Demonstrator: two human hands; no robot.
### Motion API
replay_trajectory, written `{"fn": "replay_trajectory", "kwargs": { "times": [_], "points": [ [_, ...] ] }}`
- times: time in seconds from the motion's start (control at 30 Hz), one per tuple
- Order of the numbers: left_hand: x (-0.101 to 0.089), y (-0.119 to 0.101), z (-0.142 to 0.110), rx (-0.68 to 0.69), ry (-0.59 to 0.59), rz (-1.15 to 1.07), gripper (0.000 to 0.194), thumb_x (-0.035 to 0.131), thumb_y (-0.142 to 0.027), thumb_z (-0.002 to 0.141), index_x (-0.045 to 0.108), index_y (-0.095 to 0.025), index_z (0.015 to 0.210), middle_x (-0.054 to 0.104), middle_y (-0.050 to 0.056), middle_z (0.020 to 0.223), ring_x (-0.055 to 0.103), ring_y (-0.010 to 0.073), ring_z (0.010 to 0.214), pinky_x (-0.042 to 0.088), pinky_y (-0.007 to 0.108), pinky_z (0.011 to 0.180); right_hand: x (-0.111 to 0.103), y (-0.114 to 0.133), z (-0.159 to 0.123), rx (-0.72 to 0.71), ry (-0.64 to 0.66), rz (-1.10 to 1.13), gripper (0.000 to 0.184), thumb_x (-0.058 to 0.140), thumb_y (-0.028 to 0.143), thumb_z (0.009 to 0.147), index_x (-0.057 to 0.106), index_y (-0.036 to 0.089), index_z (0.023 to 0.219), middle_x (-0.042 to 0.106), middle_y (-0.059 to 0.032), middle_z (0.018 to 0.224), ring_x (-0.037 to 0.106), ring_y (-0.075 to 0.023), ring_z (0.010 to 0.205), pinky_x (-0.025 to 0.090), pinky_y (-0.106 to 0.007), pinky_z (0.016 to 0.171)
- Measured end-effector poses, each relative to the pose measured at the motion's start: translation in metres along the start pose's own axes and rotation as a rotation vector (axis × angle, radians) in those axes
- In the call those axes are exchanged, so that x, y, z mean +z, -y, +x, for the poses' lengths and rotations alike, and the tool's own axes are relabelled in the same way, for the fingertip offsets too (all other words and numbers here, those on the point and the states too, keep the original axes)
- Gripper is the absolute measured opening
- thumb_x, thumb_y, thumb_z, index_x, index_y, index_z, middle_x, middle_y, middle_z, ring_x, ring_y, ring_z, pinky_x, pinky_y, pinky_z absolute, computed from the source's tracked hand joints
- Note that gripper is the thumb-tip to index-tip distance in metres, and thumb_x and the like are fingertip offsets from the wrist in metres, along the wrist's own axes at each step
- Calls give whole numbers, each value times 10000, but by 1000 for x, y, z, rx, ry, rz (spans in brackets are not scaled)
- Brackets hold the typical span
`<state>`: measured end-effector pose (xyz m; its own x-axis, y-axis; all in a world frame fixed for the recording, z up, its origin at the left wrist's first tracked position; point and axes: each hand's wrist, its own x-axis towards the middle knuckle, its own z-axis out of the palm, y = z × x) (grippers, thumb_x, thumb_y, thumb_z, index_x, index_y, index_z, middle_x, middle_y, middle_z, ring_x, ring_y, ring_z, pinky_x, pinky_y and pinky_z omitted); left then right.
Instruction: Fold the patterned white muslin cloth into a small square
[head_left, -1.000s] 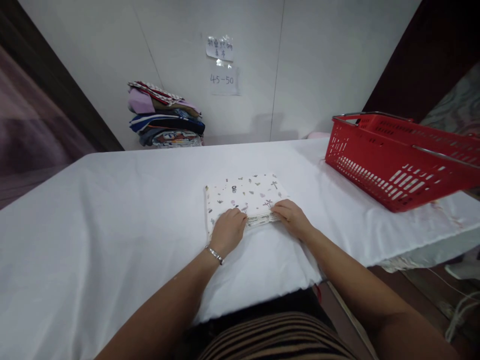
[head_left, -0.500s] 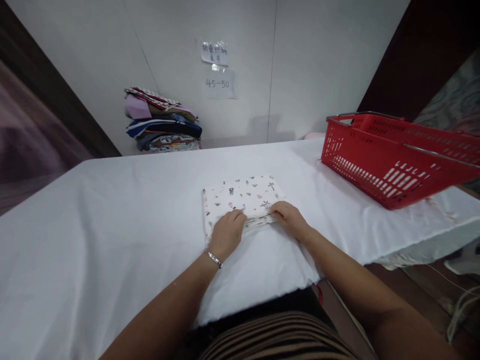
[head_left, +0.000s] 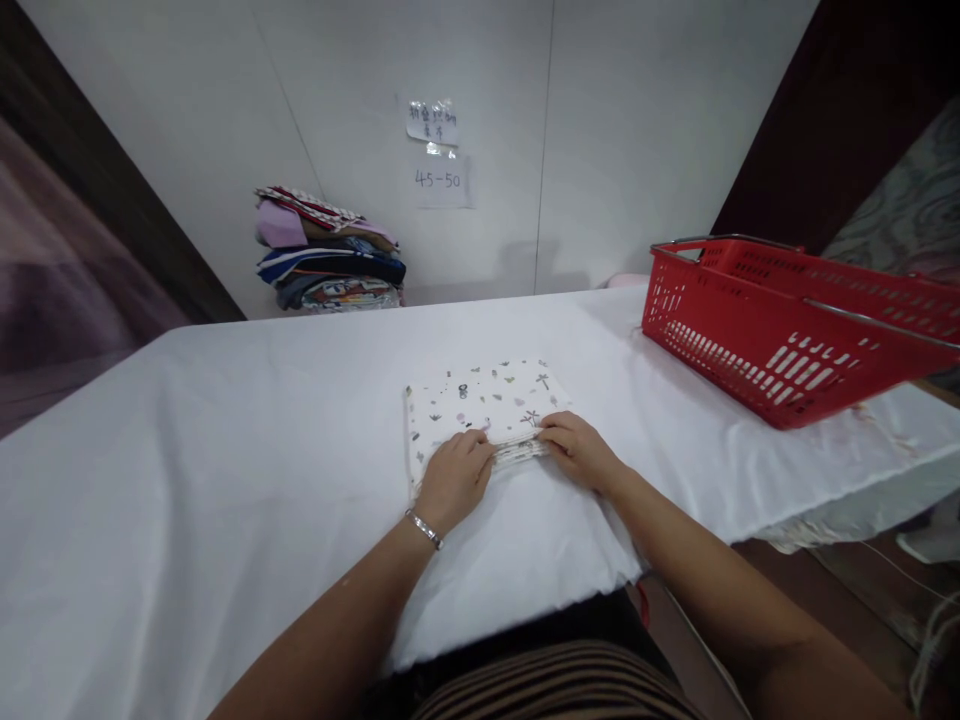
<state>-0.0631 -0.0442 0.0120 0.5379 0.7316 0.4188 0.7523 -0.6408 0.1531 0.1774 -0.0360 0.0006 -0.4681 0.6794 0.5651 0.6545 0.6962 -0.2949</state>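
Observation:
A folded white cloth point(head_left: 487, 395) with small printed palms, leaves and animals lies flat in front of me. Its layered folds show along the near edge. My left hand point(head_left: 457, 475), a silver bracelet at the wrist, grips that edge near its left part with fingers bent over the top. Further right, my right hand point(head_left: 576, 448) pinches the same edge, thumb and fingers closed on the layers. Both thumbs are mostly hidden. The cloth's near left corner is partly covered by my left hand.
A white sheet covers the table point(head_left: 262, 450). At the right stands a red plastic basket point(head_left: 757, 340) with metal handles. Beyond the far edge, a pile of folded fabrics point(head_left: 330, 250) rests against the wall. Two paper notes point(head_left: 442, 180) are taped there.
Both hands keep hold of the cloth's near edge, with only slight finger shifts. The whole view has moved a little as my head moved.

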Motion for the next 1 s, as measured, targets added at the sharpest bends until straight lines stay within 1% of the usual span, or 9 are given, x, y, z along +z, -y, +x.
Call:
{"fn": "replay_trajectory", "kwargs": {
  "times": [0.27,0.4,0.67,0.83,1.0],
  "points": [
    [0,-4,2,-23,16,14,162,435,-198,871,589,-199,821,565,37,952,502,170,837,424,316,693,-1,2,1,1,37,-48,169,479,172,857,641,201,895,611,-78,993,546,-199,919,452,-353,788],
    [-1,-4,4,-45,35,-3,148,422,-183,873,564,-182,829,563,43,970,501,173,850,430,324,725,1,0,1,-12,47,-99,174,475,196,873,649,197,885,613,-80,996,544,-200,918,447,-343,784],
    [0,-2,4,-24,33,-4,161,382,-171,890,535,-172,838,562,52,929,499,177,843,425,329,744,5,1,3,24,81,-197,185,455,166,879,630,191,824,620,-69,983,536,-201,902,437,-340,767],
    [0,-3,4,-17,23,12,166,374,-142,881,519,-173,807,554,49,890,490,174,815,415,323,716,0,7,1,41,81,-161,186,410,121,881,587,164,841,605,-92,1007,532,-200,928,438,-352,798],
    [2,-4,2,27,26,72,170,362,-136,883,508,-174,803,535,49,831,479,180,785,397,328,686,-4,7,-2,12,60,-139,190,388,121,888,564,172,838,602,-92,989,537,-203,926,451,-361,790]
  ]
}}
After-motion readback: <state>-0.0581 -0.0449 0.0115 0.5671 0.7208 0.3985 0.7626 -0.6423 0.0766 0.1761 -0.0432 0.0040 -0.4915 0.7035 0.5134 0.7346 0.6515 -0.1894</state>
